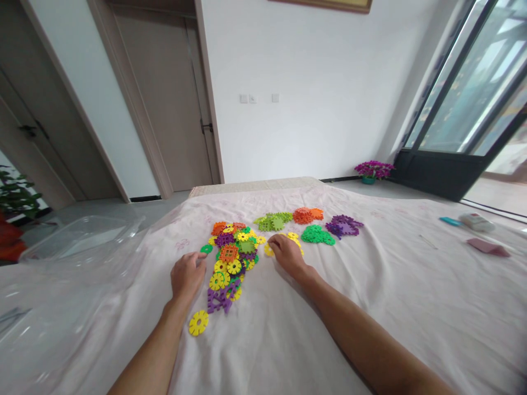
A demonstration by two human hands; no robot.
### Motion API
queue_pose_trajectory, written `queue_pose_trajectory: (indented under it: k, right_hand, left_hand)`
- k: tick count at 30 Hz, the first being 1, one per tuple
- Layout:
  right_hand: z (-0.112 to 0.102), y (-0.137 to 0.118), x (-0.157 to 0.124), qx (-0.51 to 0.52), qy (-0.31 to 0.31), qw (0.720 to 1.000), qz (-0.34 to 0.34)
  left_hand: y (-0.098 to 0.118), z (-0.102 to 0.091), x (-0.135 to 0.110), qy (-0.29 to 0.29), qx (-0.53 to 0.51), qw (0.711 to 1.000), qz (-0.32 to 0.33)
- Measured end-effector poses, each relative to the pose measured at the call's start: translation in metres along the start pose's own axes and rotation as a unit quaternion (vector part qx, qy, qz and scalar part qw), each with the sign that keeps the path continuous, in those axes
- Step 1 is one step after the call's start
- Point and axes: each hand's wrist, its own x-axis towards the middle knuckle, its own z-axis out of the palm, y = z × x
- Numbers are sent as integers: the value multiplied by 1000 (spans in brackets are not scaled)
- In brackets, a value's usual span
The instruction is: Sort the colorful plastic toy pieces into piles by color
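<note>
A mixed pile of plastic interlocking pieces (229,253) lies in front of me: yellow and green notched discs, orange and purple squares, purple triangles. My left hand (188,272) rests at the pile's left edge, fingers loosely bent and apart, with no piece visible in them. Just beyond its fingertips is a green disc (206,249). To the right of the pile, my right hand (287,252) is over a small group of yellow discs (293,236), partly covering them. Its fingertips are pressed together, and whatever they hold is hidden. A single yellow disc (198,323) lies nearest to me.
Sorted heaps lie farther back: light green squares (272,221), orange pieces (303,215), green discs (318,235), purple pieces (346,225). Clear plastic containers (82,241) stand at left. A pink folded item (488,247) and a white object (476,222) lie at right on the cloth (395,307).
</note>
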Motion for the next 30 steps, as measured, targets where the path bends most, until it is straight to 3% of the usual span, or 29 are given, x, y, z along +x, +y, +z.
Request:
queue_pose_trajectory:
  k: [5, 8, 14, 21, 24, 30]
  right_hand:
    - [-12, 19, 6, -77, 83, 993, 43]
    - [-11, 22, 6, -82, 111, 990, 20]
    - [3, -3, -3, 24, -8, 988, -151]
    - [8, -49, -24, 41, -148, 928, -341]
    - [9, -60, -29, 33, -177, 914, -364]
    - [19, -59, -32, 29, -181, 915, -360]
  left_hand:
    - [0, 1, 0, 3, 2, 1000, -1]
    - [0, 2, 0, 4, 3, 1000, 3]
    - [-1, 2, 0, 5, -2, 1000, 9]
    - [-5, 6, 1, 16, -1, 1000, 16]
    - [-4, 5, 0, 20, 0, 1000, 18]
    - [-1, 3, -1, 14, 1, 1000, 15]
